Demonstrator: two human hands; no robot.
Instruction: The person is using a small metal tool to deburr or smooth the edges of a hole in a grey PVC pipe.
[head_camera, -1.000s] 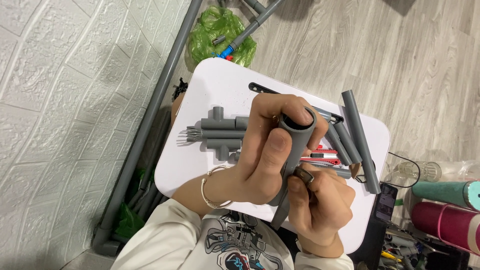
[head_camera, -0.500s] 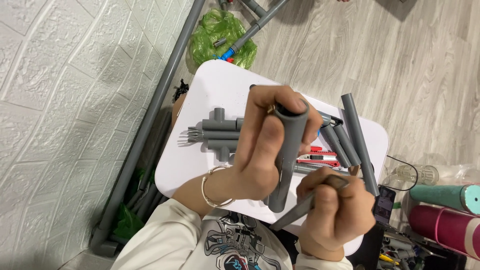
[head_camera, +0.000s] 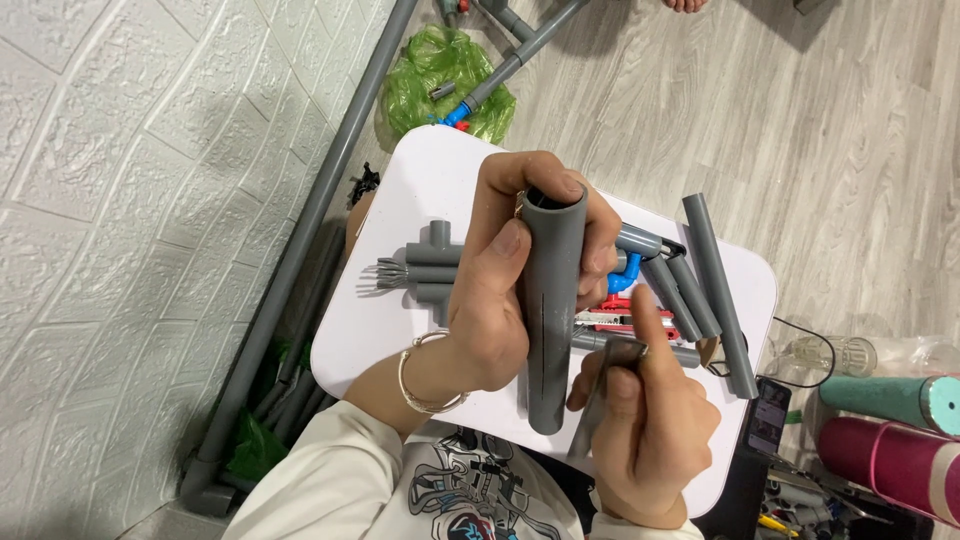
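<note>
Pipe (head_camera: 548, 300), grey and short, stands almost upright above the white table (head_camera: 400, 330), its open end toward the camera. The left hand (head_camera: 510, 290) is closed round its upper half, fingers wrapped behind and thumb pressed along the front, which steadies it and leaves the lower half bare. A thin dark line runs down that bare face. The right hand (head_camera: 645, 430) is closed on a slim metal tool (head_camera: 600, 395), pinched between thumb and forefinger like a pen, its tip just beside the pipe's lower end; whether it touches I cannot tell. A bracelet (head_camera: 425, 375) circles the left wrist. Behind the hands lie grey pipe fittings (head_camera: 425, 265), several loose pipe pieces (head_camera: 715, 275) and a red cutter (head_camera: 610, 310), all close enough to reach. A green bag (head_camera: 440, 85) sits on the floor beyond the table.
</note>
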